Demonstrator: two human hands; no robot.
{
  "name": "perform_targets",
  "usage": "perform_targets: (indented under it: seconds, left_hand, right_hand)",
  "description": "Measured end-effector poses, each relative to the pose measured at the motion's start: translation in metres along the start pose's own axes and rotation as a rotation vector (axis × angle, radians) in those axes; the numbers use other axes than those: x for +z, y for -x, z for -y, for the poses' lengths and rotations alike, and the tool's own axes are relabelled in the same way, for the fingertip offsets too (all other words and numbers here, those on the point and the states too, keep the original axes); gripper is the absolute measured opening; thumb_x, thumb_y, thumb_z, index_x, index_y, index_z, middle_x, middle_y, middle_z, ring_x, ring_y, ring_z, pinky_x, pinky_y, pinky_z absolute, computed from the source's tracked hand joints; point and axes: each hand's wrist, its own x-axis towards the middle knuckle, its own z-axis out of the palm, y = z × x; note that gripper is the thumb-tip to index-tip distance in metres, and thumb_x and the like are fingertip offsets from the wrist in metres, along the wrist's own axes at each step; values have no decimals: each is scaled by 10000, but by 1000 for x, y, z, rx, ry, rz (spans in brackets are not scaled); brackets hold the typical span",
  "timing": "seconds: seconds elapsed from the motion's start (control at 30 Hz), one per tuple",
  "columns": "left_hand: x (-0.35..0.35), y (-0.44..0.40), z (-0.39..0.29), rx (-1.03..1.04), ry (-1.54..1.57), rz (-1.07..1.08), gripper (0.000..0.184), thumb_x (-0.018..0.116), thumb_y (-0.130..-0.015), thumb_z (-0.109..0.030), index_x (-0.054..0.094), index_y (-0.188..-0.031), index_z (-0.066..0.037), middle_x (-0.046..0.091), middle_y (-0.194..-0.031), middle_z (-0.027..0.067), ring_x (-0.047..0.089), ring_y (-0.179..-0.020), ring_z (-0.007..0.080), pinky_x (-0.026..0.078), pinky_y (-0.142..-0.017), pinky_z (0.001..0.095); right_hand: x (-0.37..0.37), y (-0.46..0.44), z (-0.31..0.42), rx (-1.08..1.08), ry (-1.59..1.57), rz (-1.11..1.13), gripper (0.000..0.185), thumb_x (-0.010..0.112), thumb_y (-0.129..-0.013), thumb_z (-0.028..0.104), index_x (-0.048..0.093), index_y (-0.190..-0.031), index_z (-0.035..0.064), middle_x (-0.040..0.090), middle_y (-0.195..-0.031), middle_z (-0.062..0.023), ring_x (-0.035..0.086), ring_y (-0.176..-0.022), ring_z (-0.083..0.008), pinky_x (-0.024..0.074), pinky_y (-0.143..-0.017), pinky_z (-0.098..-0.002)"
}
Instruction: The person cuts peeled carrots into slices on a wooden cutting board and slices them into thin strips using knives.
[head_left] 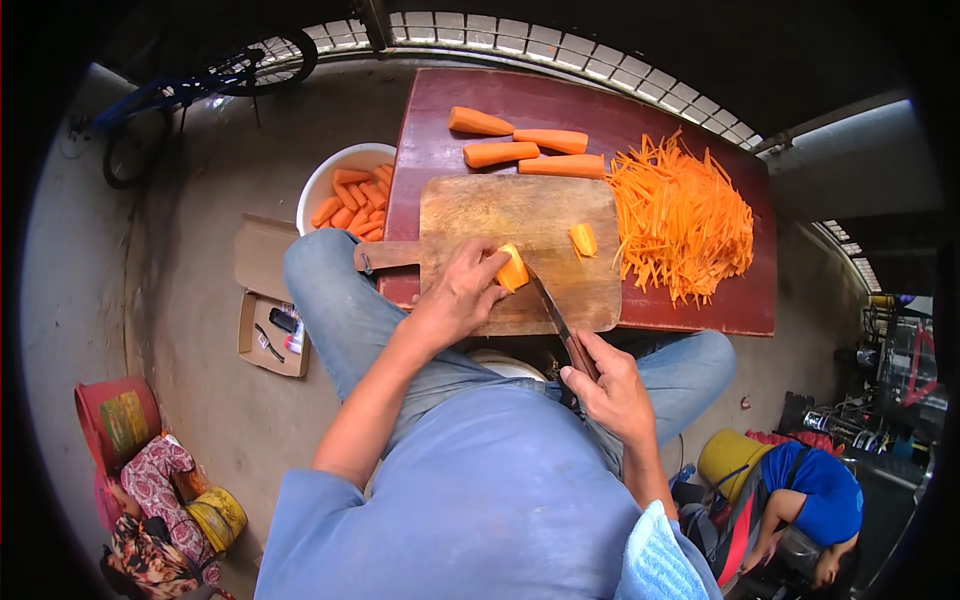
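My left hand (465,290) is closed on a cut carrot piece (512,268), pressing it to the wooden cutting board (480,210). In my right hand (612,385) is a knife (555,315), its dark handle in my fist. The blade slants up and left, with its tip beside the held carrot piece. Another short carrot piece (583,239) lies on the right part of the board. Against the board's right edge rises a big heap of carrot shreds (685,220). Several peeled whole carrots (500,153) lie behind the board.
The board rests on a red table (690,318). Left of it stands a white bucket (310,195) of carrots. A cardboard box (272,360) with small items is on the floor. A bicycle (200,90) stands at the far left. Two other people sit low at the bottom corners.
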Motion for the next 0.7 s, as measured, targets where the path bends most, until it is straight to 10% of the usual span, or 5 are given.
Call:
perform_targets:
  seconds: [0.7]
  left_hand:
    - [13,-4,-4,77,-193,-130,517,913,-778,-101,763,-1269,-37,675,-1272,229,643,-1191,428,555,-1018,509]
  right_hand:
    - [1,4,8,117,-16,-19,450,699,-1097,142,604,-1502,-30,767,-1175,-309,775,-1073,-465,590,-927,-466]
